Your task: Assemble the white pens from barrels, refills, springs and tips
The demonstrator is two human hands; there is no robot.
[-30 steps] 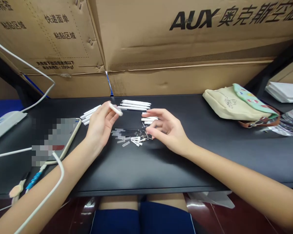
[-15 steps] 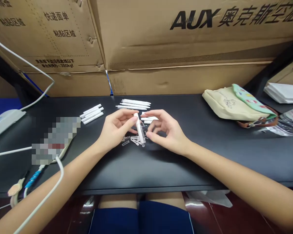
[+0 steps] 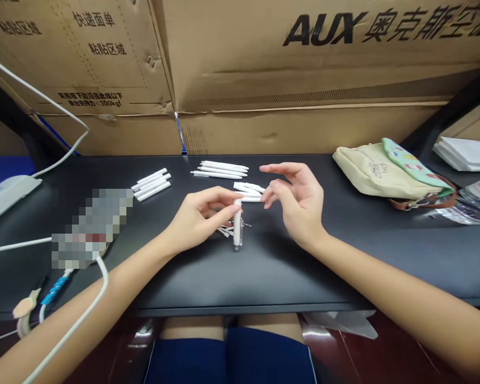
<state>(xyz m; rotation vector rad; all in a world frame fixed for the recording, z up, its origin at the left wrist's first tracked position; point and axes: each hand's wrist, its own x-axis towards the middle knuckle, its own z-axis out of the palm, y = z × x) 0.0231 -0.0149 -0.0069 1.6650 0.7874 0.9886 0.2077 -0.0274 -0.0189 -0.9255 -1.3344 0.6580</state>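
A white pen barrel with a clear clip (image 3: 237, 226) is pinched near its top by the thumb and fingers of my left hand (image 3: 202, 217), its clear end pointing down. To its right my right hand (image 3: 298, 200) is raised with its fingers apart, holding nothing. Several white barrels (image 3: 250, 197) lie between the hands, beside my right fingertips. Small white and clear parts (image 3: 225, 231) rest behind the held barrel, partly hidden by it and my left hand. Several white pens (image 3: 224, 169) lie farther back.
Several white tubes (image 3: 151, 184) lie at the left, near a blurred phone-like object (image 3: 92, 229) with white cables. A cream pouch (image 3: 372, 170) and plastic bags (image 3: 472, 200) are at the right. Cardboard boxes (image 3: 264, 64) stand behind the black table (image 3: 208, 288).
My right hand has moved away to the right and its fingers have spread. My left hand has shifted slightly right and down with the barrel, which is now more upright.
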